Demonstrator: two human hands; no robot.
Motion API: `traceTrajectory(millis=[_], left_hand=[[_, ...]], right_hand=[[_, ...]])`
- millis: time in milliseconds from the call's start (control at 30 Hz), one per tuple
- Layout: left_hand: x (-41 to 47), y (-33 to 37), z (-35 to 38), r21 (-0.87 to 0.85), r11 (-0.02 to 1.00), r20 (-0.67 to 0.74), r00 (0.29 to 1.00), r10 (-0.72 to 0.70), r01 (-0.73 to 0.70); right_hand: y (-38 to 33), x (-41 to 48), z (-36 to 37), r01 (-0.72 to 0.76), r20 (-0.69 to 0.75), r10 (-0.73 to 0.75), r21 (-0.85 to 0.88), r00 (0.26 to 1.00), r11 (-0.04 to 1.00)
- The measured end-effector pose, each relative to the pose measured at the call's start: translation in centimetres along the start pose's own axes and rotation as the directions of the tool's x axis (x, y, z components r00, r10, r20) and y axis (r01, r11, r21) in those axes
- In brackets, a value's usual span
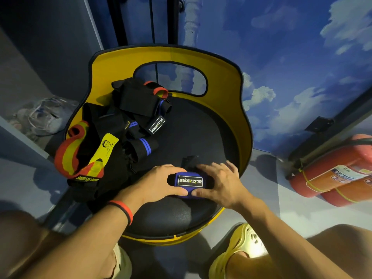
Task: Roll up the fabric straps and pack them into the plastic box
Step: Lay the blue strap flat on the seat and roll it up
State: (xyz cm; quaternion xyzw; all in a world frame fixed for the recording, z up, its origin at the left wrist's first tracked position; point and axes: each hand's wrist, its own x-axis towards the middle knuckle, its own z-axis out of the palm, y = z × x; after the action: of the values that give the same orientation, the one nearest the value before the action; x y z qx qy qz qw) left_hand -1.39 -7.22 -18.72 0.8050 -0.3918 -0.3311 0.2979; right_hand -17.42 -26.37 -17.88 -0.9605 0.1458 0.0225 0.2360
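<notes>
So I'm working off the black seat of a yellow chair point(201, 133), with the pile of loose straps point(120, 125) heaped on its left side. Something clear and plasticky point(44, 115) sits on the floor off to the left. Could be the box, can't tell for sure. My left hand point(161, 182) and right hand point(223, 182) are both on the blue strap roll point(190, 183) near the seat's front, fingers curled round its two ends, label up. I'd say I'm mid-roll: a short black tail point(191, 160) sticks out past it. Next is probably winding that in tight without loosening my hold.
</notes>
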Motion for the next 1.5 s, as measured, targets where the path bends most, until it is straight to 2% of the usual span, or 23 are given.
traceTrajectory(millis=[100,167,300,433,500,600,700,800,833,900,1000,1067,1133,1267,1400,1500], left_hand=[[0.7,0.7,-0.8,0.006,0.999,0.110,0.993,-0.043,0.043],[1.2,0.8,-0.7,0.021,0.999,0.158,0.986,-0.052,0.049],[1.5,0.8,0.2,0.025,0.999,0.028,0.999,-0.036,0.035],[0.4,0.8,1.6,-0.033,0.991,-0.167,0.978,0.125,-0.133],[0.2,-0.1,1.7,-0.037,0.989,-0.181,0.974,0.136,-0.145],[0.7,-1.1,1.2,-0.127,0.989,-0.113,0.992,0.059,-0.073],[1.3,-1.2,0.8,-0.187,0.982,-0.042,0.999,-0.001,-0.006],[1.5,-1.4,0.7,-0.189,0.982,-0.042,0.999,-0.023,0.015],[1.6,-1.5,0.5,-0.171,0.985,-0.049,0.998,-0.025,0.016],[1.8,-1.2,0.4,-0.113,0.994,-0.059,0.998,-0.014,0.008],[1.5,-0.2,1.3,-0.017,0.996,-0.168,0.982,0.081,-0.085],[0.8,0.1,2.4,0.092,0.974,-0.261,0.939,0.225,-0.208],[0.1,-0.3,3.2,0.194,0.949,-0.241,0.926,0.291,-0.248],[0.4,-1.0,2.9,0.351,0.914,-0.218,0.932,0.290,-0.202],[1.0,-0.6,1.9,0.275,0.945,-0.207,0.949,0.238,-0.177],[1.0,-0.6,1.6,0.293,0.941,-0.177,0.958,0.226,-0.167]], right_hand=[[-0.5,-1.0,1.0,0.119,-0.123,-0.138,-0.155,0.983,0.981],[-0.7,-1.1,1.8,0.101,-0.127,-0.117,-0.129,0.985,0.986],[0.0,-0.1,0.7,0.016,-0.043,-0.018,-0.061,0.999,0.998],[0.2,1.4,-0.3,-0.060,0.052,0.058,0.042,0.997,0.997],[0.4,1.9,-0.1,-0.077,0.095,0.068,0.093,0.993,0.993],[0.6,2.2,0.2,-0.104,0.115,0.090,0.120,0.989,0.987],[0.1,1.6,1.0,-0.052,0.019,0.051,0.096,0.999,0.994],[-0.4,0.3,1.9,0.079,-0.194,-0.080,-0.016,0.978,0.997],[-0.4,-0.1,2.2,0.130,-0.225,-0.142,-0.066,0.964,0.989],[-0.4,-0.6,2.5,0.164,-0.199,-0.188,-0.128,0.962,0.978],[0.1,-0.1,2.7,0.124,-0.211,-0.148,-0.120,0.966,0.985],[0.3,0.3,2.5,0.094,-0.204,-0.114,-0.108,0.972,0.990],[0.5,0.8,2.1,0.076,-0.178,-0.090,-0.083,0.980,0.994],[0.8,1.4,1.6,0.037,-0.074,-0.036,0.015,0.997,0.999],[1.0,1.8,1.7,0.035,-0.001,-0.035,0.010,0.999,0.999],[1.0,1.9,1.6,0.051,-0.003,-0.051,-0.019,0.999,0.999]])
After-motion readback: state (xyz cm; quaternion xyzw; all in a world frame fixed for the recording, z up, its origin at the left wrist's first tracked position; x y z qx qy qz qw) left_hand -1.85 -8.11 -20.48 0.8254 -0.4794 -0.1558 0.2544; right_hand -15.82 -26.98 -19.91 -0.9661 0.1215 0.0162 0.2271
